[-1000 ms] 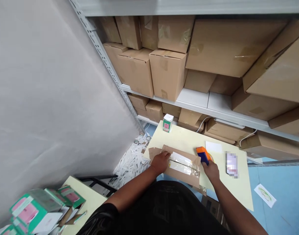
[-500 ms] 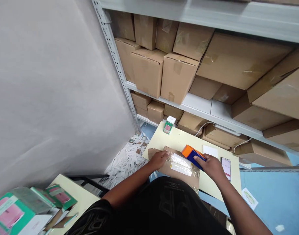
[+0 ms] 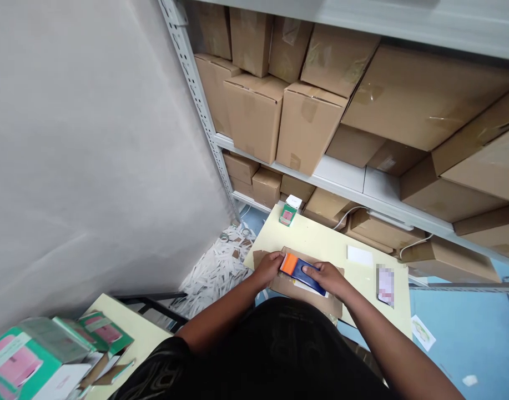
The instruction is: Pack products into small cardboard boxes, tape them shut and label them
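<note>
A flat brown cardboard parcel (image 3: 296, 291) with clear tape on it lies at the near edge of a pale yellow table (image 3: 324, 244). My right hand (image 3: 324, 275) grips an orange and blue tape dispenser (image 3: 300, 270) and presses it on the parcel's left part. My left hand (image 3: 267, 266) rests on the parcel's left end, fingers curled down against it, touching the dispenser's orange tip.
A small green and white box (image 3: 288, 211) stands at the table's far corner; a white card (image 3: 359, 256) and a phone (image 3: 385, 284) lie to the right. Metal shelving (image 3: 346, 175) packed with cardboard boxes rises behind. Paper strips litter the floor (image 3: 218, 272). Green and pink cartons (image 3: 50, 355) sit on a second table, lower left.
My right hand has carried the tape dispenser leftward across the parcel, from its right end to its left end. My left hand stayed on the parcel's left end.
</note>
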Available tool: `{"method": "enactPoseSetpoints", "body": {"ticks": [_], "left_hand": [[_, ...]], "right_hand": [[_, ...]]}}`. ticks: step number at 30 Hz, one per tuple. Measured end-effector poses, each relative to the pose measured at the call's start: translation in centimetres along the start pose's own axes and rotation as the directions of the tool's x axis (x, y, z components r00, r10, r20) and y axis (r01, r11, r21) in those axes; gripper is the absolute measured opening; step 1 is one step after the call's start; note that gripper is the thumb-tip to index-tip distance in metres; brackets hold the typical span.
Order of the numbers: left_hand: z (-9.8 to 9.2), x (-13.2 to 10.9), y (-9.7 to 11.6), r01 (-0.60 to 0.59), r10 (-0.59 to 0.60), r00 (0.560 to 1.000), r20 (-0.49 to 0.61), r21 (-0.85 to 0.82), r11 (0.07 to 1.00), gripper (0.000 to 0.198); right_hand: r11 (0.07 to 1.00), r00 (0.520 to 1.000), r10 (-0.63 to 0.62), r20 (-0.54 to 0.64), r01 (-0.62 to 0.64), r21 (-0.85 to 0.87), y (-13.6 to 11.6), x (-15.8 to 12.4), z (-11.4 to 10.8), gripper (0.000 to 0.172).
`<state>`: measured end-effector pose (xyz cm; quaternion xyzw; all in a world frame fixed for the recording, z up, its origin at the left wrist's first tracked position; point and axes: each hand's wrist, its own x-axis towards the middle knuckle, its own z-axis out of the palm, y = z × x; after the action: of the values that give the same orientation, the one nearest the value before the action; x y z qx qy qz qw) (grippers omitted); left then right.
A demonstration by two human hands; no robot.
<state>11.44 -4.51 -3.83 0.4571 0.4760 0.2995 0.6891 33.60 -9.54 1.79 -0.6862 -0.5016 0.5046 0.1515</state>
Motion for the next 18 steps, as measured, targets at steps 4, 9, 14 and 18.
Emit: {"method": "enactPoseSetpoints", "body": {"ticks": [4, 9, 14, 18], "left_hand": [[-0.1, -0.2, 0.1, -0.021, 0.022, 1.0, 0.022, -0.021, 1.0, 0.048], [-0.1, -0.5, 0.1, -0.001, 0.001, 1.0, -0.019, 0.003, 1.0, 0.047], [0.9, -0.6, -0.3, -0.005, 0.005, 1.0, -0.001, -0.008, 1.0, 0.05], [0.5, 0.0, -0.6, -0.105, 0.122, 0.989, -0.082, 0.189, 0.976, 0.046]], "right_hand": [[1.0, 1.0, -0.01, -0.001, 0.01, -0.015, 0.3, 0.2, -0.2, 0.055], [1.0, 1.0, -0.029, -0.005, 0.029, -0.007, 0.8, 0.2, -0.1, 0.056], [0.999, 1.0, -0.025, -0.012, 0.025, -0.03, 0.6, -0.3, -0.1, 0.056], [0.991, 0.999, -0.002, -0.039, -0.003, -0.137, -0.5, -0.5, -0.7, 0.055]]}}
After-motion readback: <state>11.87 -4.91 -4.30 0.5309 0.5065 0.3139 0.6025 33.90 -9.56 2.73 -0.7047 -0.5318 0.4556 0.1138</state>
